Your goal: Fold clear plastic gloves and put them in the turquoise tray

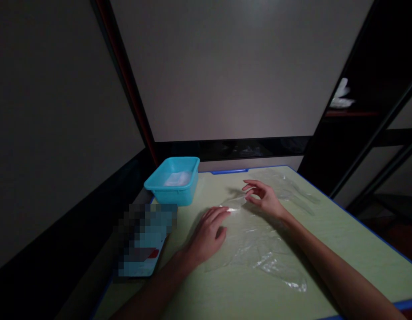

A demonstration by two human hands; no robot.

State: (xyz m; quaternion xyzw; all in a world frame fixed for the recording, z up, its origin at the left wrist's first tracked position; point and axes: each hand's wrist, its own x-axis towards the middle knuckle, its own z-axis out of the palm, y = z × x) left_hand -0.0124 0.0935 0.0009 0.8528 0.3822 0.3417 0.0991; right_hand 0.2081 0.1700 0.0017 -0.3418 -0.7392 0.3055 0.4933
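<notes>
A thin, clear plastic bag (255, 242), wrinkled and shiny, lies spread on the pale green table. My left hand (209, 233) rests at its left edge, fingers stretched out over the plastic and thumb apart. Just above the bag's far edge is my right hand (264, 198), with its fingers loosely curved and a gap between them and the thumb. Nothing shows in its grasp. Farther back on the right lies more clear plastic (286, 189), also flat on the table; whether it is a separate piece I cannot tell.
A turquoise basin (174, 195) with something whitish inside stands at the table's back left corner. In front of it lies a flat, light blue object (146, 249), mostly blurred out. The table (355, 258) has a blue rim. Pale panels rise behind and to the left.
</notes>
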